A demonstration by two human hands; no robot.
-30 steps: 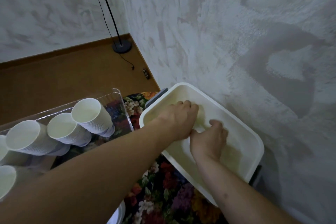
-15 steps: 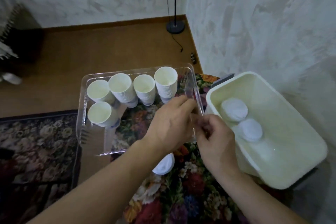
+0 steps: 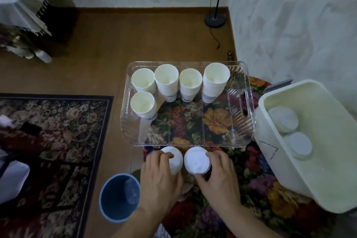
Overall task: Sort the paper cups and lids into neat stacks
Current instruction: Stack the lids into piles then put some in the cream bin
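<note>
Several stacks of white paper cups (image 3: 214, 81) stand upright at the back and left of a clear plastic tray (image 3: 249, 121). Just in front of the tray, my left hand (image 3: 160, 181) grips a stack of white lids (image 3: 174, 157) and my right hand (image 3: 218, 176) grips a second lid stack (image 3: 197, 160), fingers curled round each. Two more lid stacks (image 3: 283, 120) lie in the cream plastic bin (image 3: 318, 185) at the right.
A flowered cloth (image 3: 266, 195) covers the surface under the tray. A blue bucket (image 3: 118, 197) stands on the brown floor at my left. A patterned rug (image 3: 54, 131) lies further left. A black lamp base (image 3: 214, 19) and cable sit by the wall.
Both hands left the cream bin, passed over the tray's near right corner, and now each holds a lid stack in front of the tray. The view swung left and down.
</note>
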